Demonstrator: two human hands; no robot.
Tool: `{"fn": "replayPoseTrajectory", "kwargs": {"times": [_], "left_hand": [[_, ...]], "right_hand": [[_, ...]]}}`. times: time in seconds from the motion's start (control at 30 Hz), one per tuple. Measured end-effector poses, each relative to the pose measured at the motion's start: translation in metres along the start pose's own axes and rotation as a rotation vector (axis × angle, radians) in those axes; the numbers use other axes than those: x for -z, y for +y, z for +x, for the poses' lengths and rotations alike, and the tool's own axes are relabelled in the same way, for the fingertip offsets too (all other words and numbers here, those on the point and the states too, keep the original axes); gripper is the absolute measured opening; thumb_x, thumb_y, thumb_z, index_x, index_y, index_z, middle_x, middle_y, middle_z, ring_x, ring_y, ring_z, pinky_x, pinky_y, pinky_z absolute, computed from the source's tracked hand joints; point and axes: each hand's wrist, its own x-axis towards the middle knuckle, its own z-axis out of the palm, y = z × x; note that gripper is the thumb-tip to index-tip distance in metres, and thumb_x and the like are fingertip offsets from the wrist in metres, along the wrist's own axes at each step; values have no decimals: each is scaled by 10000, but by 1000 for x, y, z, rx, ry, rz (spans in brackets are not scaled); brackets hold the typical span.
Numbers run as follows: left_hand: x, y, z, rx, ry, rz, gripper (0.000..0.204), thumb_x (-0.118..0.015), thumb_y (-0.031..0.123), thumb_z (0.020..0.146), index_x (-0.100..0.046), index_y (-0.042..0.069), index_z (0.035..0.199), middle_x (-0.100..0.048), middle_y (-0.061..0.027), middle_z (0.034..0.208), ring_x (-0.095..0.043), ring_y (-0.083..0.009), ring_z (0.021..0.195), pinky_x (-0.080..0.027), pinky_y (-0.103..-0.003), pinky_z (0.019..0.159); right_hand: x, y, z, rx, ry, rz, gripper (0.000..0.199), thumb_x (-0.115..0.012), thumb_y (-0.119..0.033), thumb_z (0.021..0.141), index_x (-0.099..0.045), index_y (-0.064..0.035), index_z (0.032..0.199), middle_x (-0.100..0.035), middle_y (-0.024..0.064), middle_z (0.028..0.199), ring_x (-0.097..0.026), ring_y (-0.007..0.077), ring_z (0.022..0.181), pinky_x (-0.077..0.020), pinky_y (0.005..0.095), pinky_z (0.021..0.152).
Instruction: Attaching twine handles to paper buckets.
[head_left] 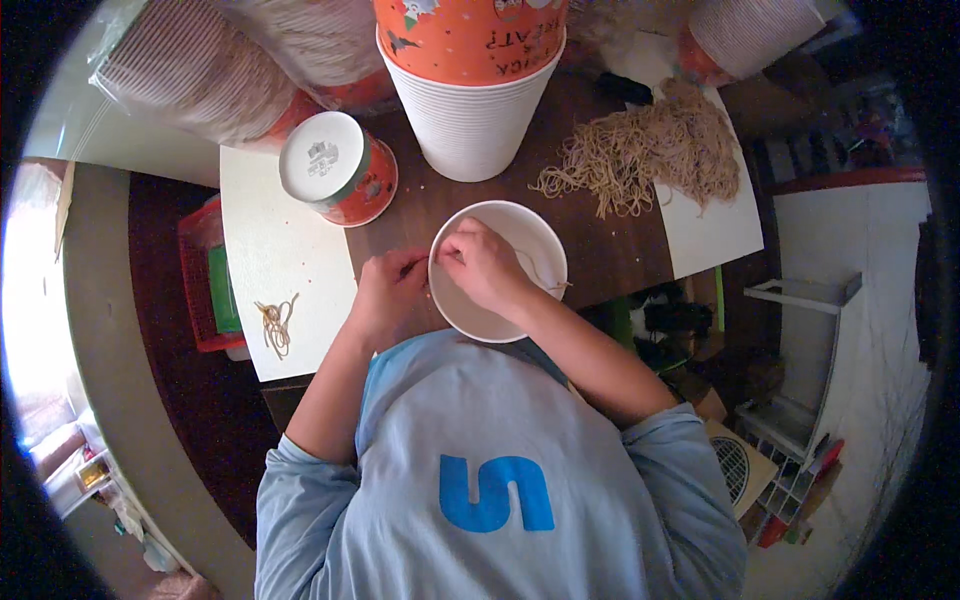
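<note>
A white paper bucket [535,240] stands open in front of me at the near edge of a small table [290,250]. My right hand [482,262] reaches over its rim, fingers pinched on a thin tan string that trails across the inside. My left hand [388,290] sits just left of the rim, fingers closed on the same string's end at the bucket's edge. A big loose heap of tan strings [650,150] lies on the table beyond the bucket, to the right.
An upside-down orange paper bucket [335,165] lies at the left. A tall stack of white and orange buckets [470,90] stands behind. Bagged stacks of buckets fill the back. A few strings [277,322] lie at the left edge. A red crate [205,290] sits on the floor.
</note>
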Motion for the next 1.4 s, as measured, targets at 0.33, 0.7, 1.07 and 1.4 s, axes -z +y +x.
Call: {"fn": "replayPoseTrajectory", "kwargs": {"times": [0.33, 0.7, 1.07, 1.4], "left_hand": [[6, -20, -19, 347, 13, -717, 139, -505, 75, 852, -588, -30, 890, -636, -124, 889, -628, -191, 826, -505, -288, 752], [15, 1, -71, -265, 68, -202, 55, -492, 52, 836, -545, 45, 823, -612, -78, 944, -559, -167, 929, -430, -296, 864], [-5, -2, -50, 47, -97, -619, 104, -536, 43, 879, -590, -23, 940, -635, -72, 878, -591, -118, 771, -492, -241, 686], [4, 4, -57, -2, -156, -530, 121, -553, 67, 881, -618, -28, 918, -649, -70, 832, -592, -116, 755, -485, -246, 697]], "right_hand": [[28, -22, -8, -141, -172, 54, 308, -657, -286, 755, -597, -35, 923, -618, 165, 924, -612, 308, 820, -488, 403, 710], [32, -30, -50, 238, -295, -393, 222, -642, -209, 691, -570, -39, 813, -580, 112, 783, -596, 300, 752, -486, 416, 661], [60, -61, -13, 362, -363, -74, 113, -601, -149, 765, -603, -38, 744, -573, 107, 720, -577, 295, 685, -465, 395, 629], [27, -42, -4, 323, 159, -130, 87, -641, -128, 723, -629, -65, 782, -589, 77, 890, -560, 282, 857, -444, 386, 775]]}}
